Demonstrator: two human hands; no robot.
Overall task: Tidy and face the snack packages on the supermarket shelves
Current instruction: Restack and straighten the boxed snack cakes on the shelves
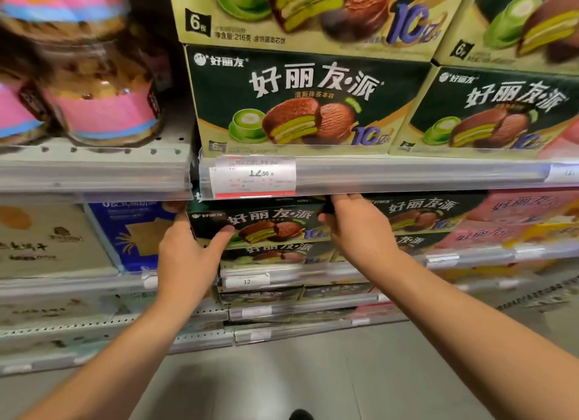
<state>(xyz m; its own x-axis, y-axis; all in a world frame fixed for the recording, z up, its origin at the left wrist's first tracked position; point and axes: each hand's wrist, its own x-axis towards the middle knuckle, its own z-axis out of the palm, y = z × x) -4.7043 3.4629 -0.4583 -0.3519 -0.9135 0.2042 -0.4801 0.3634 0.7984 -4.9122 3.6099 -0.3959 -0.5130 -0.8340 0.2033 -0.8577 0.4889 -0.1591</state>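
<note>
On the second shelf down, a dark green 好丽友·派 pie box [266, 225] lies on top of another like it [275, 253], long axis running left to right and printed face turned out toward the aisle. The left hand [185, 256] grips its left end, thumb on the front, while the right hand [357, 228] curls round its right end. Above, a matching box [300, 101] marked 6 sits over a price tag [255, 176] reading 12.50

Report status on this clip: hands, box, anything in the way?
Left hand and right hand grip the ends of the top green pie box. Box sits on a stack, under the shelf edge. Blue box close on the left.
</note>
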